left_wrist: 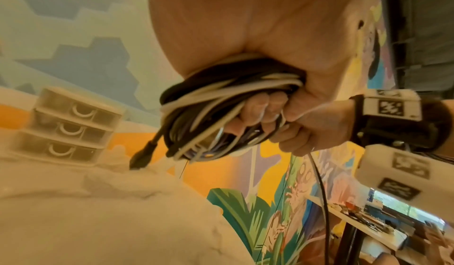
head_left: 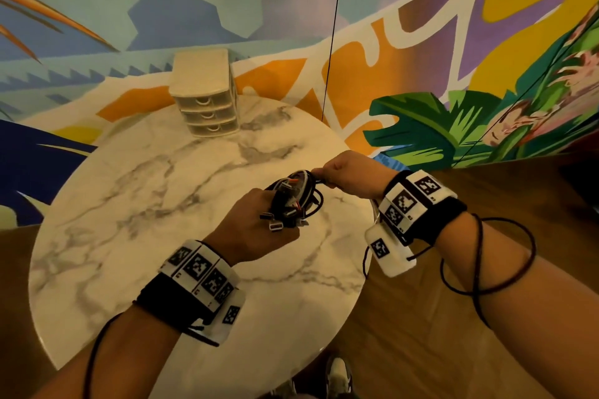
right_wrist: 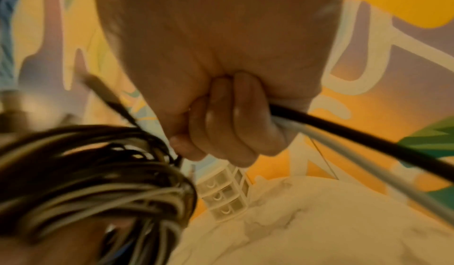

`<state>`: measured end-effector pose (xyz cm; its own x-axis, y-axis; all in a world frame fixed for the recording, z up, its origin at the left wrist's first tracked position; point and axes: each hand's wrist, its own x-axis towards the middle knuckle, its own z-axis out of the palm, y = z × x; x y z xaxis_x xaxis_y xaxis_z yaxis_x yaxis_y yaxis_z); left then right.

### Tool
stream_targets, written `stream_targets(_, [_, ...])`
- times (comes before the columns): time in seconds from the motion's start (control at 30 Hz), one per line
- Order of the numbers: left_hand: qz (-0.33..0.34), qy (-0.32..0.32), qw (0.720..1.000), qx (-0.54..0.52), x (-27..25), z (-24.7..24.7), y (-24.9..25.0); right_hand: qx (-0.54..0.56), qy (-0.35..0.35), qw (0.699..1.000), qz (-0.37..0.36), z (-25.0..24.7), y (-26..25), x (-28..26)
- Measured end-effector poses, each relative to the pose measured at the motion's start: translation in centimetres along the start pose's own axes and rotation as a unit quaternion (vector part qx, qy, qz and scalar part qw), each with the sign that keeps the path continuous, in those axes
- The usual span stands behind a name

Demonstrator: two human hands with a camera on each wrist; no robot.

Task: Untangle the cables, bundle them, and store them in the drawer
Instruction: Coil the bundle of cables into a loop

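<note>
A coiled bundle of black and white cables [head_left: 293, 196] hangs above the middle of the marble table [head_left: 136, 191]. My left hand [head_left: 259, 227] grips the bundle [left_wrist: 221, 102] from below, with several USB plugs sticking out past the fingers. My right hand [head_left: 343, 176] pinches cable strands at the bundle's upper right. In the right wrist view the curled fingers [right_wrist: 228, 117] hold a black and a white cable [right_wrist: 356, 143], and the bundle [right_wrist: 93, 181] sits at lower left. A white drawer unit [head_left: 204, 97] with three shut drawers stands at the table's far edge.
A painted mural wall [head_left: 421, 42] rises right behind the table. Wooden flooring [head_left: 453, 334] lies to the right, and a shoe [head_left: 338, 376] shows below the table's near edge. A thin black cord [head_left: 332, 32] hangs down behind the table. Sensor cables loop around my right forearm [head_left: 505, 256].
</note>
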<state>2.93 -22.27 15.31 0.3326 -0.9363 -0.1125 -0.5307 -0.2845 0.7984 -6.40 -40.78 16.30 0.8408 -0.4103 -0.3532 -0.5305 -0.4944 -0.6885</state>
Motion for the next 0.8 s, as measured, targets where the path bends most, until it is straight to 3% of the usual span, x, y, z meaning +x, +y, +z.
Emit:
stream_targets(0.1, [-0.022,0.072,0.997,-0.004,0.6,0.4,-0.9,-0.018,0.007,1.0,-0.023,0.4,-1.4,-0.4])
stream_targets(0.23, [-0.008,0.148,0.988,0.036,1.0,0.7,-1.1,0.041,0.035,0.997,-0.053,0.6,-2.7,-1.0])
stream_targets(0.3, [-0.017,0.199,0.977,-0.069,1.3,0.9,-0.5,0.062,0.05,0.995,-0.067,1.2,-3.6,-1.4])
stream_targets(0.37, [-0.058,0.235,0.942,-0.23,2.0,0.9,0.2,0.07,0.071,0.991,-0.087,2.4,-4.5,-1.8])
stream_targets(0.47, [-0.103,0.271,0.903,-0.316,2.4,0.5,0.6,0.131,0.073,0.984,-0.102,4.0,-4.9,-2.4])
stream_targets(0.6, [-0.059,0.27,0.881,-0.384,1.8,0.4,0.9,0.21,0.072,0.969,-0.105,5.7,-4.5,-3.3])
stream_targets(0.8, [-0.111,0.21,0.842,-0.484,1.6,0.2,0.3,0.283,0.081,0.951,-0.09,7.2,-4.4,-4.2])
